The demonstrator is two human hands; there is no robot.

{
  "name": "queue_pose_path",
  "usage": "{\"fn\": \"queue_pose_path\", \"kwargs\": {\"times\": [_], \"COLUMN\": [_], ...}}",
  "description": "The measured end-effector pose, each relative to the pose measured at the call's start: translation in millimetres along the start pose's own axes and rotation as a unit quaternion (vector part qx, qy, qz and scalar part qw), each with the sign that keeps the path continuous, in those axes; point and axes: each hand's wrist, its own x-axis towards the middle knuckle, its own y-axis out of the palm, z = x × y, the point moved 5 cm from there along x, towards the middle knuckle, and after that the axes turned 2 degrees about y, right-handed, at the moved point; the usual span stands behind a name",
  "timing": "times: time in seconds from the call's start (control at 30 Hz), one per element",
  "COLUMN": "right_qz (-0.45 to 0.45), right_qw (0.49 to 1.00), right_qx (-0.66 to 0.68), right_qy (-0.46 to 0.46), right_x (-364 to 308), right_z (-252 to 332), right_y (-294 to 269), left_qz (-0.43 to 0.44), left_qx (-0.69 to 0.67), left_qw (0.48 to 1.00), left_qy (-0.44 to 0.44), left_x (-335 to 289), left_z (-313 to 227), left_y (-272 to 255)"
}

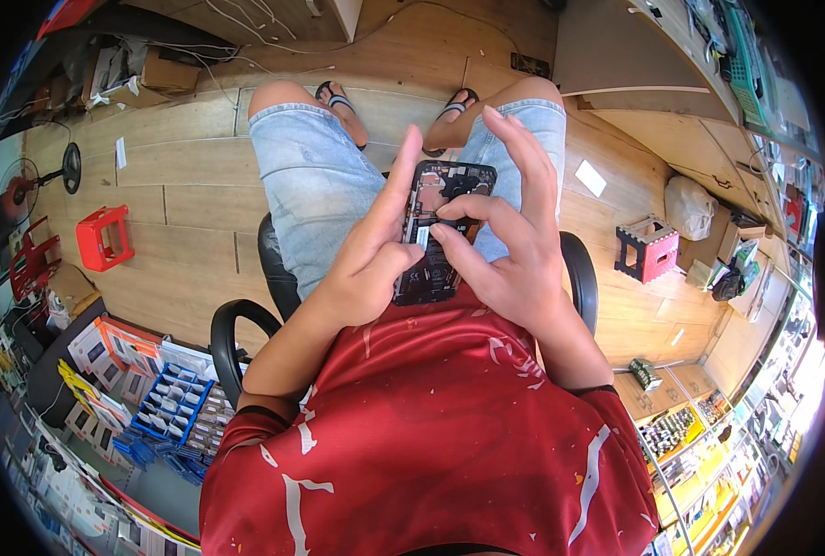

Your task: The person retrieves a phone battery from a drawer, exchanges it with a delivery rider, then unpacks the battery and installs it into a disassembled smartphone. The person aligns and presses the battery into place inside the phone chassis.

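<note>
An opened black smartphone (pixel 437 199) with its back cover off and inner parts showing rests over my lap. My left hand (pixel 368 259) grips its left edge, index finger stretched up along the side. My right hand (pixel 510 236) is on the right side, with thumb and index finger pinching at a small white part (pixel 424 236) near the phone's middle. The other right fingers are raised and spread.
I sit in a black office chair (pixel 236 324) above a wooden floor. A red stool (pixel 104 236) stands at left, a pink and black stool (pixel 649 248) at right. Blue parts trays (pixel 167 408) lie at lower left, a wooden counter (pixel 672 83) at upper right.
</note>
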Motion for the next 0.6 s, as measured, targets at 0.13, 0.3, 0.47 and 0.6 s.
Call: {"fn": "queue_pose_path", "kwargs": {"times": [0.13,0.3,0.47,0.6], "right_qz": [0.019,0.027,0.031,0.028], "right_qw": [1.000,0.999,0.999,0.999], "right_qx": [0.010,0.022,0.031,0.024], "right_qy": [-0.004,0.002,0.014,0.014], "right_x": [3,7,6,7], "right_z": [-1,-5,-7,-6], "right_y": [1,7,7,5], "left_qz": [0.003,0.002,0.010,0.021], "left_qx": [-0.031,-0.018,-0.038,-0.026], "left_qw": [0.999,1.000,0.999,0.999], "left_qy": [0.008,-0.008,-0.009,-0.001], "left_x": [4,7,5,5], "left_z": [2,14,17,19], "left_y": [-3,-16,-15,-12]}}
